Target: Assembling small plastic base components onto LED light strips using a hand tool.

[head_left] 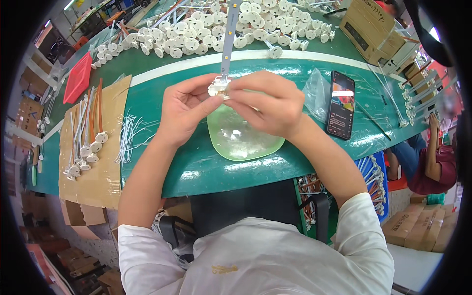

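Between my hands, over the green table (172,172), is a white plastic lamp end cap (216,88) with an LED strip (227,49) standing up from it, pointing away from me. My left hand (184,108) holds the cap from the left, thumb underneath. From the right, my right hand (270,101) pinches at the cap's near side; any small part in its fingertips is hidden. Right below them sits a light green translucent bowl (246,140) with small shiny pieces in it, partly covered by my hands.
Many white-capped strips (196,37) are heaped at the back. On the left lie several capped strips on cardboard (105,172), white wires (129,140) and a red basket (78,78). A phone (341,105), plastic bag (317,93) and carton (366,32) are right. Another person (437,164) sits far right.
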